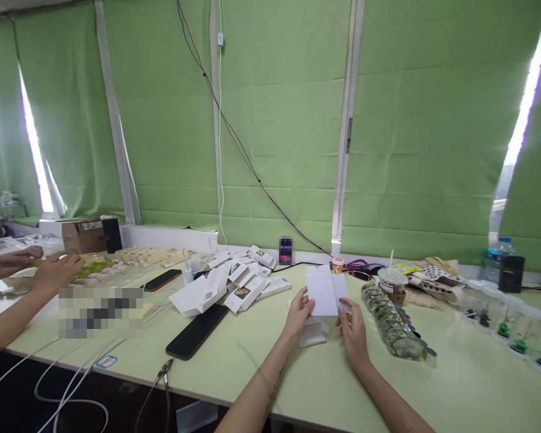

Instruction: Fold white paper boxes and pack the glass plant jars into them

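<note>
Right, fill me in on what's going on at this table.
The left hand and right hand hold a creased white card by its two sides, above the table. Another white piece is just below it. To the left lies a loose pile of white boxes, with a black phone in front. At far left, another person's hand is also at the table.
</note>
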Tool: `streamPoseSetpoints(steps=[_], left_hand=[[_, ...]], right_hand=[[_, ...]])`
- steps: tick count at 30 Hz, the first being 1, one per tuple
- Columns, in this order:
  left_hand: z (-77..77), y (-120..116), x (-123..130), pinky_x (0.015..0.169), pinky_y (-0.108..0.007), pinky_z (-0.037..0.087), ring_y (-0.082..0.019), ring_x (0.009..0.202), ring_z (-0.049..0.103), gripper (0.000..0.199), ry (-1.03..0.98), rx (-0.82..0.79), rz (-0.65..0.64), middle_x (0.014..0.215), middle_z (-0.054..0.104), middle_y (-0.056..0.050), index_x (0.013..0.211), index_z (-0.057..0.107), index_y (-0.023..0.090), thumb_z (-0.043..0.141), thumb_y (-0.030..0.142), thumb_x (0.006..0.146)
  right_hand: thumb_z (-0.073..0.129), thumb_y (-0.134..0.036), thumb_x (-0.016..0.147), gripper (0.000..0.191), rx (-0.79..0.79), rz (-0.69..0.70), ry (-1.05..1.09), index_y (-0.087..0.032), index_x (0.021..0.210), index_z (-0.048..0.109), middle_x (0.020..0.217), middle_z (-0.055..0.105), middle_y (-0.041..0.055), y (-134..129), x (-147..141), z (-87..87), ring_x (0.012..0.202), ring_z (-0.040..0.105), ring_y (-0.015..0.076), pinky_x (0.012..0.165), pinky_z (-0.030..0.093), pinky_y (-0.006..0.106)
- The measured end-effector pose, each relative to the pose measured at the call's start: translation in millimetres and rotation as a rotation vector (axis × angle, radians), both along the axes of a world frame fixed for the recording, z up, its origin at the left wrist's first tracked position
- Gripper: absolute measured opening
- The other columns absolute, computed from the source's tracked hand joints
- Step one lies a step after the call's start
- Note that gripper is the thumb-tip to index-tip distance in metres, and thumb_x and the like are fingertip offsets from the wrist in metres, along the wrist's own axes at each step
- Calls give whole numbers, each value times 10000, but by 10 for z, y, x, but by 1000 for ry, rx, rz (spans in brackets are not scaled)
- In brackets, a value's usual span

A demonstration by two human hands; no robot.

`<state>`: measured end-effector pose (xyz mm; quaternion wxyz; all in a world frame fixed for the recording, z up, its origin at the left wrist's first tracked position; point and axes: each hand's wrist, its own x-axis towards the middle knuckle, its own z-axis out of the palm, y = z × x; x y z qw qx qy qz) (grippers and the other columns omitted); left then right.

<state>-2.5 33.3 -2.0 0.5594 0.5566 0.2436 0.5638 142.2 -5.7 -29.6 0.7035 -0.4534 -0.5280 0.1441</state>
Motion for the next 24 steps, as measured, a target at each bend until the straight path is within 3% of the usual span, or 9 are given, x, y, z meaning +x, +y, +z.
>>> streamPoseSetpoints(steps=[4,8,10,12,15,17,20,24], left_hand=[[-35,27,6,685,-258,452,-203,831,628,629,-48,20,-37,1015,671,-107,1213,529,180,726,467,690],[-22,19,3,782,-292,448,-219,926,606,588,-25,103,-69,996,669,-94,1234,527,187,693,452,736],[-1,0,-3,736,-271,453,-199,878,606,586,31,131,-46,950,670,-77,1243,523,189,675,464,748],[20,-22,-8,615,-234,444,-149,712,592,606,87,130,-8,896,664,-60,1252,516,192,658,497,749],[44,-51,-11,477,-207,399,-103,556,543,626,157,87,36,959,656,-69,1257,510,212,633,548,744],[56,-66,-11,549,-232,465,-161,715,615,588,158,102,47,1076,640,-96,1222,541,213,632,544,744],[66,-75,-8,827,-323,488,-246,1057,573,481,126,187,48,1172,619,-108,1150,597,206,632,493,766],[54,-63,-1,910,-375,448,-264,1101,554,433,111,197,49,1181,618,-117,1117,619,208,636,468,771]], right_hand=[[391,-567,866,450,-50,33,-12,-186,961,610,727,605,25,-2,27,5,593,543,168,533,439,285],[353,-552,885,454,-37,22,29,-185,951,612,858,642,59,-1,52,8,685,563,182,578,433,285],[352,-540,891,441,-25,49,54,-185,973,602,923,643,70,5,51,4,721,571,186,594,441,287],[364,-527,893,423,-17,80,60,-185,985,595,964,639,79,12,44,-1,775,580,198,639,457,300],[388,-505,892,390,-19,88,29,-189,992,592,977,638,84,21,37,-11,837,582,217,727,462,332],[397,-491,891,369,-16,77,0,-194,999,588,980,634,82,24,38,-19,876,574,227,772,451,349],[396,-485,891,349,-25,68,-23,-201,995,569,969,622,72,25,42,-28,909,559,232,793,433,351],[394,-490,891,327,-62,82,-25,-205,961,540,912,606,52,23,41,-32,854,549,222,761,425,339]])
